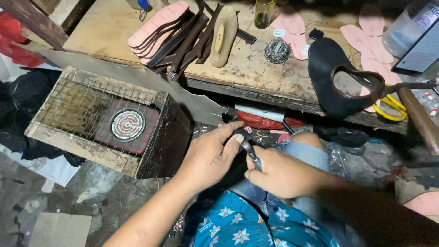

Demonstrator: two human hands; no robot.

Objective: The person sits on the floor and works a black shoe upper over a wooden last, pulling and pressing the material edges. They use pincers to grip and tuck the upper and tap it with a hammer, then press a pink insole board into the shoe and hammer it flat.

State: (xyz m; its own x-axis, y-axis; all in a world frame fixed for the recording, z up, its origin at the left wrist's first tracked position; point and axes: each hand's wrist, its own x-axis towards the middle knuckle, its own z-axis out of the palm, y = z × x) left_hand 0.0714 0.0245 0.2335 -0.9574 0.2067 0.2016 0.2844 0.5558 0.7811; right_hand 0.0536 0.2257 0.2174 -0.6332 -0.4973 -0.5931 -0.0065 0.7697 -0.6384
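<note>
My left hand (211, 155) grips a small dark piece (241, 133) against my lap, thumb pressed on its top. My right hand (281, 173) is closed around a metal hand tool (252, 154) whose tip meets that dark piece. Both hands sit just below the front edge of the wooden workbench (256, 75), above my knee in jeans (304, 148). What the dark piece is exactly stays hidden under my fingers.
A wire-topped wooden box with a round coil heater (128, 124) stands at the left. On the bench lie pink insoles (157, 23), dark straps (183, 43), a wooden shoe last (224, 34), a black upper (336, 80), yellow scissors (391, 107) and a hammer handle (420, 121).
</note>
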